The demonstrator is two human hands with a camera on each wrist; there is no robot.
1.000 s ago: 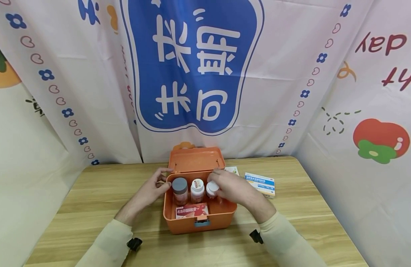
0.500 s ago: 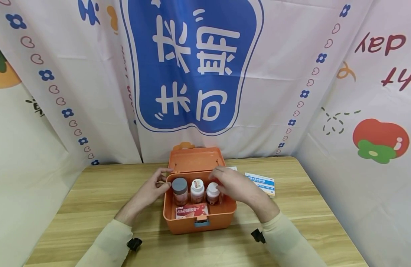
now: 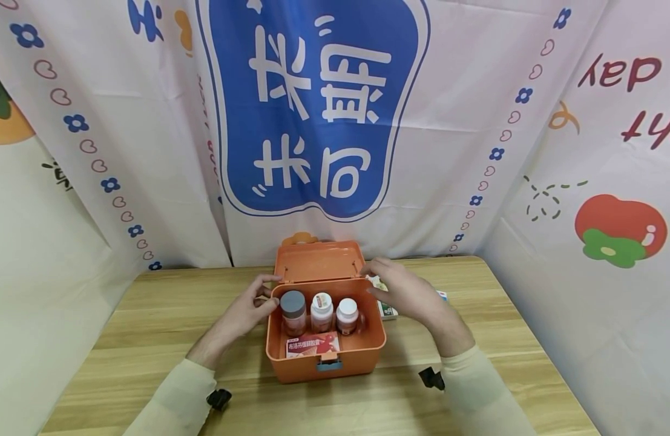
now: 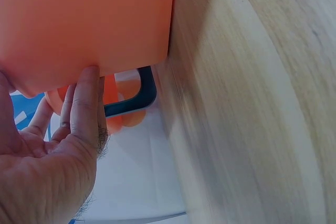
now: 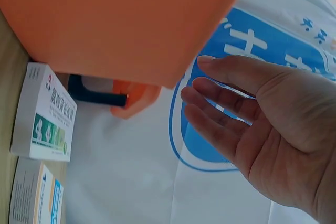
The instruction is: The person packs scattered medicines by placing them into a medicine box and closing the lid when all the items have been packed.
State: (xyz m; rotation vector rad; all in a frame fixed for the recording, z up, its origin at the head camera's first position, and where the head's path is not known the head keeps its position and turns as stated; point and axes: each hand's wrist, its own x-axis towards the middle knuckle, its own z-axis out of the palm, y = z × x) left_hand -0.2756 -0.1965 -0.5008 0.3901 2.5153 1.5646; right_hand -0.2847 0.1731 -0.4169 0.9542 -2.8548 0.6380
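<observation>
An orange lidded storage box point(image 3: 362, 358) stands on the table with its lid point(image 3: 319, 261) raised at the back. My left hand point(image 3: 251, 306) touches its left rear corner, fingers extended toward the lid and thumb at the rim. In the left wrist view, a fingertip point(image 4: 90, 74) meets the box's outer wall. My right hand point(image 3: 405, 290) hovers beside the right rear rim, holding nothing. Inside stand a grey-capped jar point(image 3: 293, 312), a white bottle point(image 3: 321, 312) and a smaller white-capped bottle point(image 3: 347, 316). A red-and-white medicine box point(image 3: 313, 344) lies in front of them.
A white-and-green medicine box point(image 5: 50, 114) lies right of the storage box, partly under my right hand. Beside it is a blue-and-white medicine box point(image 5: 39, 192). A dark handle point(image 5: 97, 93) shows behind the storage box. Printed cloth point(image 3: 422, 200) hangs at the back.
My right hand has let go of the small white-capped bottle, leaving it standing in the box, and moved out to the right over the loose medicine boxes. The left hand has stayed put.
</observation>
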